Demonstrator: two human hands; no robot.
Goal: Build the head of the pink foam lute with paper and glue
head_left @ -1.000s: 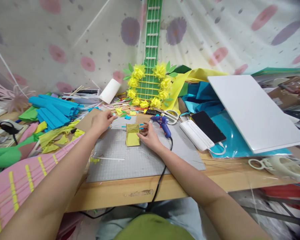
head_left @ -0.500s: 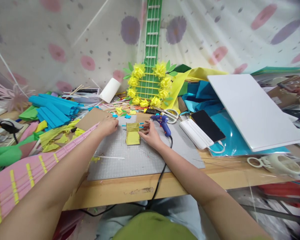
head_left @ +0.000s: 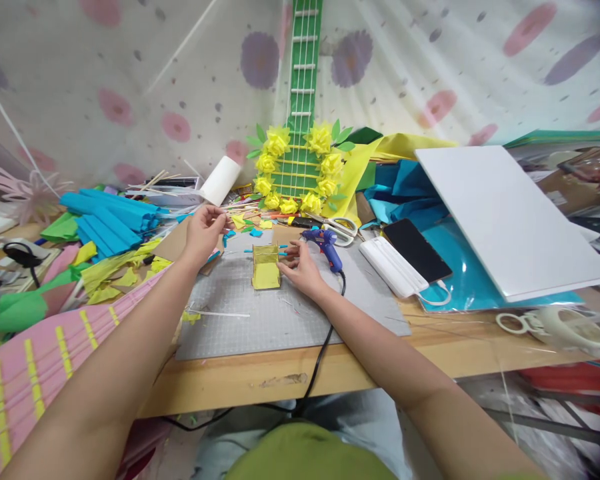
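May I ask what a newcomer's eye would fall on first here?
Probably the green guitar-shaped piece edged with yellow flowers, at the back of the table. A large white board is at the right. Nearer, the right hand is beside a small yellow box on the gray cutting mat.

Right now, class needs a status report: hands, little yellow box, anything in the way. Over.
Left hand left of yellow box, grip unclear; right hand at its right side. Box on grey mat. Blue glue gun close by right hand.
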